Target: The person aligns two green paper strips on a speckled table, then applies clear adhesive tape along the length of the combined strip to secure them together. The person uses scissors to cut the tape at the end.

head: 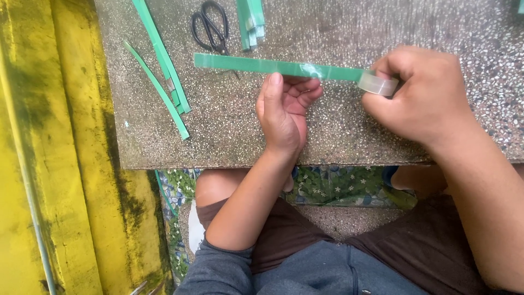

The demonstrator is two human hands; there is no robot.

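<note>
A long green paper strip is held level above a speckled stone slab. My left hand supports it from below near its middle, thumb up against the strip and fingers curled. My right hand grips a small roll of clear tape pressed at the strip's right end. A shiny length of tape lies along the strip between my two hands.
Black scissors lie at the far edge of the slab. Loose green strips rest at the left, and a folded green bundle at the top. A yellow painted wall stands to the left. My knees are under the slab's near edge.
</note>
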